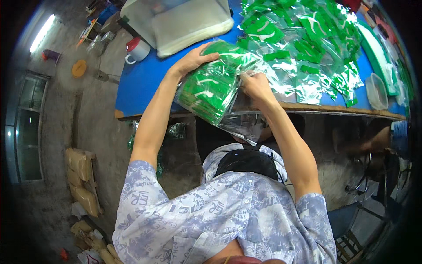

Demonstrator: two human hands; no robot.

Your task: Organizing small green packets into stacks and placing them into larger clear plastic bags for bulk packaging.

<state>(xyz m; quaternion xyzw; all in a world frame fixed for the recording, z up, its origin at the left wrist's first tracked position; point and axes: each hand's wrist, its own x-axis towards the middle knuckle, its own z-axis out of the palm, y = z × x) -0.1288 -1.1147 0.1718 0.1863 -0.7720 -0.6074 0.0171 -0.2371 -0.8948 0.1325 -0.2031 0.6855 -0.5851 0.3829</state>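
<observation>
A clear plastic bag packed with green packets point(206, 90) is held up between my hands, over the front edge of the blue table. My left hand point(194, 59) lies round its upper left side, with the thumb across the front. At the bag's right edge, my right hand point(256, 84) pinches the loose clear plastic, which hangs down past the table edge. To the right, a wide pile of loose green-and-clear packets point(303, 48) covers the tabletop.
Behind my left hand stand a translucent bin point(140, 20) and a stack of clear bags point(193, 33). A white mug with a red top point(137, 49) sits at the table's left edge. At the right are a clear plastic tub point(376, 91) and a green tray point(373, 53).
</observation>
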